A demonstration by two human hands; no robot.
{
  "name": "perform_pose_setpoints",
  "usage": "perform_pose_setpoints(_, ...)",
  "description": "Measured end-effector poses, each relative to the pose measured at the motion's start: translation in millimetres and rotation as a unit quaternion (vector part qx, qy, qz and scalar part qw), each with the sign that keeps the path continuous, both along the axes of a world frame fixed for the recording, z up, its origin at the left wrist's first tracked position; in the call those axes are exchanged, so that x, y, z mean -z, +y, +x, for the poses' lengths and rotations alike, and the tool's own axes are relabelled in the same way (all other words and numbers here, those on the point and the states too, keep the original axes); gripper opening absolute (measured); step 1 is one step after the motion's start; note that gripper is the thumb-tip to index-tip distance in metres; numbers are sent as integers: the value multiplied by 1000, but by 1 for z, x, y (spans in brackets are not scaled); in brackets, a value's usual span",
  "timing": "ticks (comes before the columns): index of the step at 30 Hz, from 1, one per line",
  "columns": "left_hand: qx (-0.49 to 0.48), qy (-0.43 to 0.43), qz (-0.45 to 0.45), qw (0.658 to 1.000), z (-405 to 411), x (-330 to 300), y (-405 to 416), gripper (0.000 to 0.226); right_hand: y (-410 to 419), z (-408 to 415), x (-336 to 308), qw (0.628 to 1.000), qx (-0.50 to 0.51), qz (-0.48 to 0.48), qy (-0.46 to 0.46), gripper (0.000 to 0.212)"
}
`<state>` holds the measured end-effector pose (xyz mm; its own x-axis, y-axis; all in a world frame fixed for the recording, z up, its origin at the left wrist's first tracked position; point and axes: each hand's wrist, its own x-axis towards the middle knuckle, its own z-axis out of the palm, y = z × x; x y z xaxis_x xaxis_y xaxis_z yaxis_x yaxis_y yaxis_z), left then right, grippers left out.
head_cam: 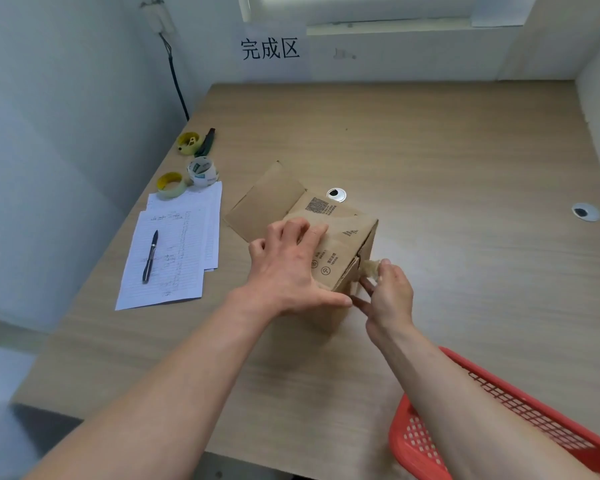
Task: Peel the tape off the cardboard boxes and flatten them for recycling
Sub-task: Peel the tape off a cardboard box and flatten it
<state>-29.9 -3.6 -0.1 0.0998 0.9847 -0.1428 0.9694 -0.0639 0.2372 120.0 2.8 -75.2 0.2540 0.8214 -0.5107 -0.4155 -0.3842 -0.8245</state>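
At the lower right corner of the frame sits a red plastic basket (520,410) with a mesh wall, hanging over the near edge of the counter (430,150) — what it holds is hidden behind the forearm. Mid-frame, on the pale wood-grain surface, stands the cardboard box (329,237): brown corrugated board, printed with a QR code and small symbols, one flap folded out flat toward the upper left. The left hand (291,268) lies spread across the box's top, fingers splayed and pressing down, thumb reaching along the near edge. The right hand (387,292) is just beside the box's right face, thumb and fingertips pinching a crumpled wad of tape (371,266) — it looks joined to the seam there. At the left of the frame lie lined paper sheets (174,251) with a black pen (150,256) on top, and above them two yellow-cored tape rolls (170,184), a white roll (202,172) and a dark knife-like tool (207,142).
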Motion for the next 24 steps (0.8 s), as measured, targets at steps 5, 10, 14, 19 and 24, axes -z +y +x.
perform_pose_setpoints(5, -15, -19, 14, 1000, 7, -17, 2, 116, 32, 6, -29, 983, -38, 120, -130, 32)
perform_pose_setpoints(10, -39, -122, 92, 987, -5, -39, -1, 125, 42, 6, -73, 936, -108, 226, -249, 33)
perform_pose_setpoints(14, -25, -130, 115, 985, -16, -42, -12, 132, 42, -5, -100, 897, -166, 277, -301, 35)
perform_pose_setpoints(19, -41, -77, 40, 995, -31, 3, -32, 119, 32, -29, -77, 869, -298, 253, -304, 34)
perform_pose_setpoints(24, -84, -80, -64, 991, -47, 62, -60, 111, 16, -37, -39, 936, -279, 131, -171, 33)
